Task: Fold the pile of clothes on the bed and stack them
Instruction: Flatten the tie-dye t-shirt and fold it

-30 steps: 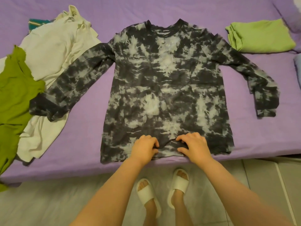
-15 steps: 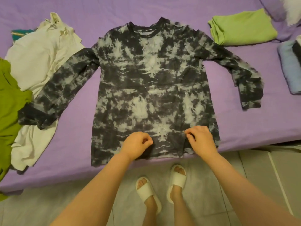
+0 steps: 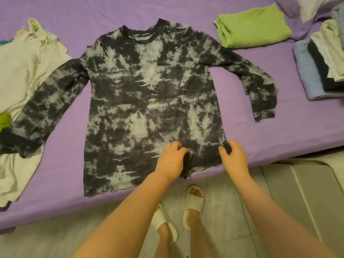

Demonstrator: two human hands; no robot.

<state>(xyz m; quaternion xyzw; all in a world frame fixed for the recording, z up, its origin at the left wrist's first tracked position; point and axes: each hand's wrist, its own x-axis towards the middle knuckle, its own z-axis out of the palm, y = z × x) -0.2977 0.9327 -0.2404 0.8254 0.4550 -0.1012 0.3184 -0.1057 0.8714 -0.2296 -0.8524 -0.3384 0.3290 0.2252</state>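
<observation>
Black-and-white tie-dye shirt [image 3: 149,101] lies flat on the purple bed [image 3: 186,10]; left hand [image 3: 172,160] and right hand [image 3: 233,158] pinch its hem with curled fingers.

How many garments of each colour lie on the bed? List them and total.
tie-dye shirt: 1
Green: 2 (folded green garment, green garment at left edge)
Cream: 2 (loose cream garment, folded cream garment)
light blue garment: 1
dark garment: 1
Total: 7 plainly visible

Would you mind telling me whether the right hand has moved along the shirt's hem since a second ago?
Yes. The right hand has slid rightward along the hem of the tie-dye shirt, from near its middle to the bottom right corner, which it now pinches.
</observation>
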